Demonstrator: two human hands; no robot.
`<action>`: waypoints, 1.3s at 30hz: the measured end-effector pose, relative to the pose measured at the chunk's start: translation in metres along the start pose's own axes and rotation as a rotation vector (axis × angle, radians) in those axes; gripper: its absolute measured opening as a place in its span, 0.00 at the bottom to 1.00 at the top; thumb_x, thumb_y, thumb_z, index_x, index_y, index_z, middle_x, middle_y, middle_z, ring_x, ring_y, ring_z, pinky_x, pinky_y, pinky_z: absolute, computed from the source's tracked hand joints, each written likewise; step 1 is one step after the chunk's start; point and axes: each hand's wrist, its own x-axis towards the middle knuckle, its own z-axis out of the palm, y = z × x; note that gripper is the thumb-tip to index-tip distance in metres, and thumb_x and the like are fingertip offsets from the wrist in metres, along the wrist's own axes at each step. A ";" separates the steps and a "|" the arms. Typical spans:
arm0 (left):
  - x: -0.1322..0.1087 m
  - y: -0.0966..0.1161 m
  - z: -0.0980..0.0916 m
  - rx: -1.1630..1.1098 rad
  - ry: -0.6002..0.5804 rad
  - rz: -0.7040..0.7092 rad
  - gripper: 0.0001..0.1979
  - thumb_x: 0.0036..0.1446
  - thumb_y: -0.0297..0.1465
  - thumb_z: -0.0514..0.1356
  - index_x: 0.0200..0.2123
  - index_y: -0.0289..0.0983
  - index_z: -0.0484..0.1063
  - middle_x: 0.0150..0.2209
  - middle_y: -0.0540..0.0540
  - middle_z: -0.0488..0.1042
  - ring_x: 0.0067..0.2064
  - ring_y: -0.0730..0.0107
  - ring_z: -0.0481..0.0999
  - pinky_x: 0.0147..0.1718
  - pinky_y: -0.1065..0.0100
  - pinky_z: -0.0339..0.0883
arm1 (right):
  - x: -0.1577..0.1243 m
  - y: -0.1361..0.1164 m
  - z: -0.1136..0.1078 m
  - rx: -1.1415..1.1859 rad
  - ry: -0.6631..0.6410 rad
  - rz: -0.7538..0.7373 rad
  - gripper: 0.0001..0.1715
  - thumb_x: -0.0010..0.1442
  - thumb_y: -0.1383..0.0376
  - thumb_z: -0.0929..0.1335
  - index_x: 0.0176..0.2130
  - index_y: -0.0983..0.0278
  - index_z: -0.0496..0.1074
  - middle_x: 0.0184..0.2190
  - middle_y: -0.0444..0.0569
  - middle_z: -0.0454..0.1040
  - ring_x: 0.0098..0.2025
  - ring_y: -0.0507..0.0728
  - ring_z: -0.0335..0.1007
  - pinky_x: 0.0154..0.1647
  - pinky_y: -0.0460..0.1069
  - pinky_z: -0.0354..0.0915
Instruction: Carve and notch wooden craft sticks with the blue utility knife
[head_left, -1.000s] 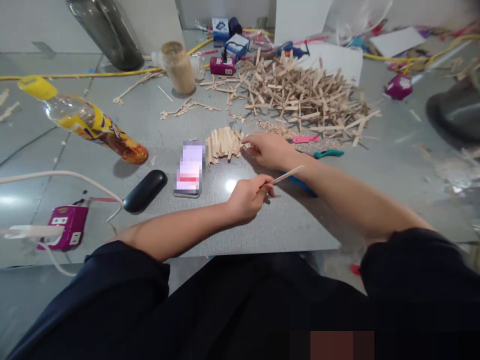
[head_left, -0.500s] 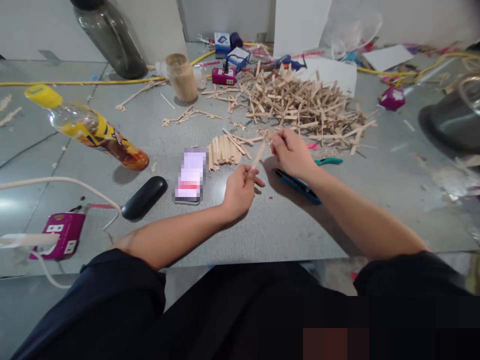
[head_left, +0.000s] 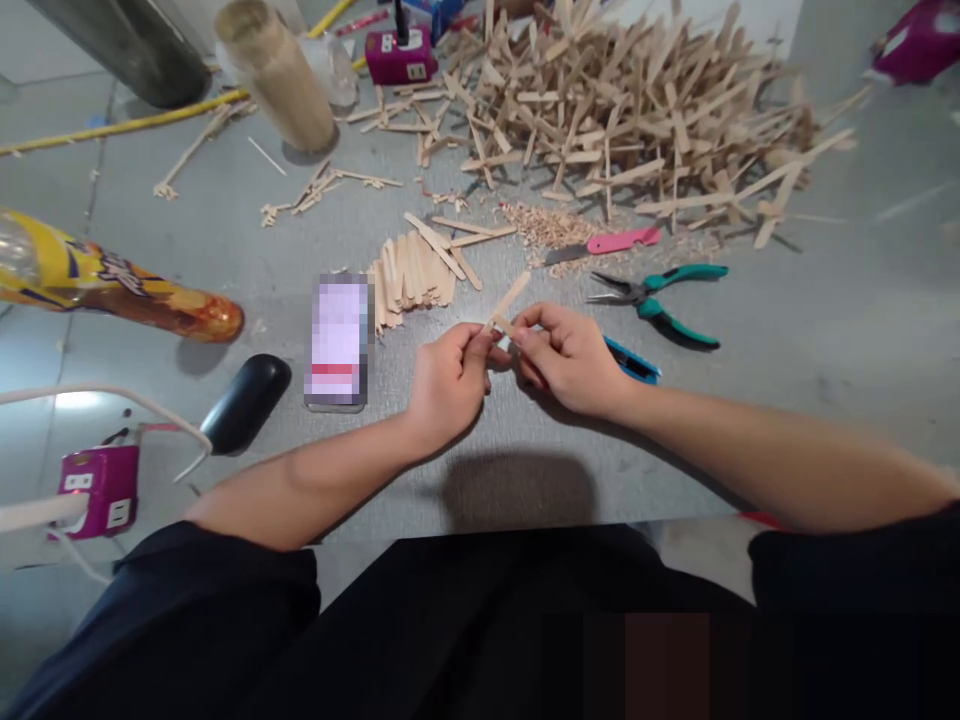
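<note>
My left hand point(head_left: 448, 382) pinches the lower end of a flat wooden stick point(head_left: 509, 299) that points up and to the right. My right hand point(head_left: 570, 357) is closed right beside it, fingertips pressed to a small wooden piece at the stick's base. Both hands hover over the grey table point(head_left: 787, 330), just in front of a neat row of wooden sticks point(head_left: 409, 272). A blue-handled tool point(head_left: 634, 362) lies partly under my right hand. Teal pliers point(head_left: 660, 298) and a pink-handled knife point(head_left: 607, 243) lie just beyond.
A big heap of glued wooden crosses point(head_left: 630, 110) fills the back. A phone point(head_left: 339, 340), a black case point(head_left: 244, 402), a lying yellow bottle point(head_left: 105, 285), a tan jar point(head_left: 276, 72), magenta power strips point(head_left: 101, 485) with cables and wood shavings point(head_left: 544, 225) surround the hands.
My right hand left the row of sticks and came back to meet my left hand. The stick swung from pointing right to upright. The camera has leaned closer to the table.
</note>
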 end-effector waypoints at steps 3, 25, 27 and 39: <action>-0.002 0.004 -0.002 0.066 -0.007 0.026 0.27 0.85 0.55 0.60 0.45 0.39 0.83 0.34 0.46 0.90 0.24 0.74 0.81 0.28 0.70 0.73 | 0.000 -0.001 -0.001 0.003 -0.008 0.005 0.27 0.75 0.40 0.78 0.45 0.57 0.72 0.15 0.33 0.68 0.16 0.50 0.54 0.18 0.47 0.51; -0.011 -0.011 -0.011 0.838 -0.106 0.355 0.11 0.81 0.29 0.55 0.43 0.40 0.76 0.30 0.46 0.86 0.28 0.65 0.83 0.31 0.64 0.64 | -0.003 -0.017 -0.004 0.186 -0.076 0.320 0.14 0.74 0.66 0.73 0.33 0.64 0.80 0.12 0.36 0.61 0.11 0.47 0.48 0.11 0.43 0.43; -0.012 -0.012 -0.010 0.833 -0.107 0.402 0.10 0.79 0.29 0.55 0.44 0.39 0.76 0.30 0.46 0.85 0.27 0.64 0.83 0.30 0.64 0.63 | -0.002 -0.016 -0.005 0.166 -0.104 0.316 0.15 0.75 0.65 0.72 0.33 0.63 0.80 0.12 0.35 0.60 0.11 0.48 0.47 0.11 0.44 0.43; -0.004 -0.003 -0.002 -0.102 -0.038 0.270 0.15 0.84 0.44 0.65 0.50 0.38 0.82 0.33 0.48 0.88 0.26 0.75 0.82 0.26 0.73 0.73 | -0.001 0.023 -0.015 -0.616 0.104 -0.589 0.18 0.85 0.56 0.66 0.45 0.60 0.80 0.36 0.51 0.85 0.35 0.58 0.78 0.41 0.55 0.73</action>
